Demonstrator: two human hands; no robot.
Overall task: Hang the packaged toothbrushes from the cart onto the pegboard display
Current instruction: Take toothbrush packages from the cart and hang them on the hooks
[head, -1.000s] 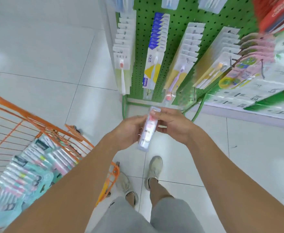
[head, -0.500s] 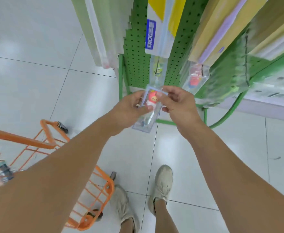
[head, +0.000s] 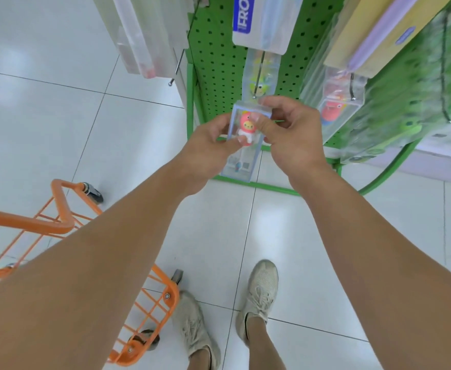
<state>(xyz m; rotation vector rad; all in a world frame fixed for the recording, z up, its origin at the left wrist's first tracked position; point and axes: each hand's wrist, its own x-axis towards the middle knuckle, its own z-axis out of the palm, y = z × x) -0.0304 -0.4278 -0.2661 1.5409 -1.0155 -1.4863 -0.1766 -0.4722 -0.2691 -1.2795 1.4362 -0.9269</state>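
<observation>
Before the green pegboard [head: 213, 49] and beside the orange cart [head: 64, 222], the left hand [head: 208, 150] and right hand [head: 291, 137] both pinch a clear toothbrush pack [head: 241, 145] with a pink cartoon head, its top just under a peg hook [head: 257, 78].

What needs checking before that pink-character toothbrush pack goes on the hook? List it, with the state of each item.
1. Pack held firmly: ok. Left hand and right hand both pinch the clear toothbrush pack.
2. Target hook within reach: ok. The peg tip sits just above the pack's top edge.
3. Hang hole lined up with the peg: cannot tell; fingers and blur hide it.
4. Room on the peg: ok. One green-character pack hangs farther back.
5. Pack facing outward: ok, the character shows.
</observation>
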